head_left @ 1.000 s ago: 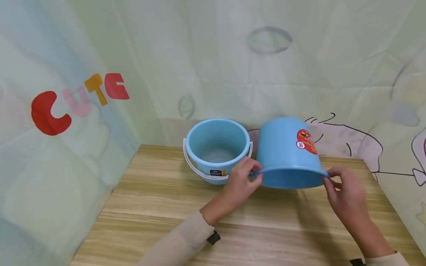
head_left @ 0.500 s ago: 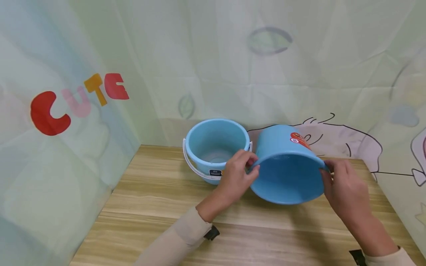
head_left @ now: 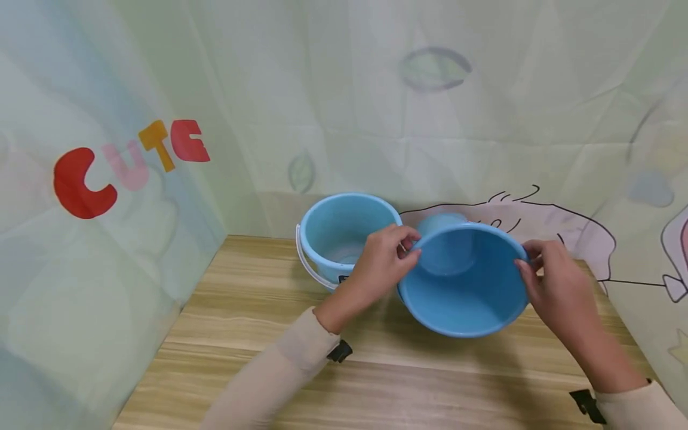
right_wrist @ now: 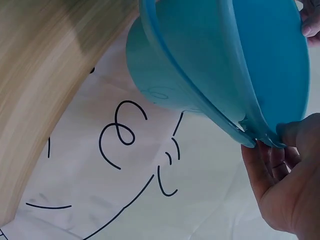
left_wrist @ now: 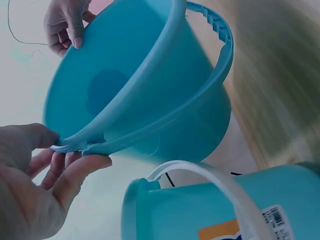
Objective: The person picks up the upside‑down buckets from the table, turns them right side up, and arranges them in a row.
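A blue bucket [head_left: 462,298] is tilted with its mouth facing me in the head view. My left hand [head_left: 376,263] pinches the left side of its rim, where the handle joins. Opposite, the fingers and thumb of my right hand [head_left: 561,289] grip the right side of the rim. The bucket's own blue handle [left_wrist: 228,60] loops along the outside of its wall in both wrist views. Left of it stands a second, light blue bucket [head_left: 352,218], upright, with a white handle [left_wrist: 242,202]; my left hand and forearm cover part of its front.
Both buckets are toward the back of a wood-grain table [head_left: 247,322]. A printed curtain [head_left: 344,119] rises right behind them and along both sides. The upright bucket sits close beside the tilted one.
The bucket in my hands has turned from mouth-down to mouth facing me; its base swung down and back, and its sticker went out of sight. The other bucket stayed put.
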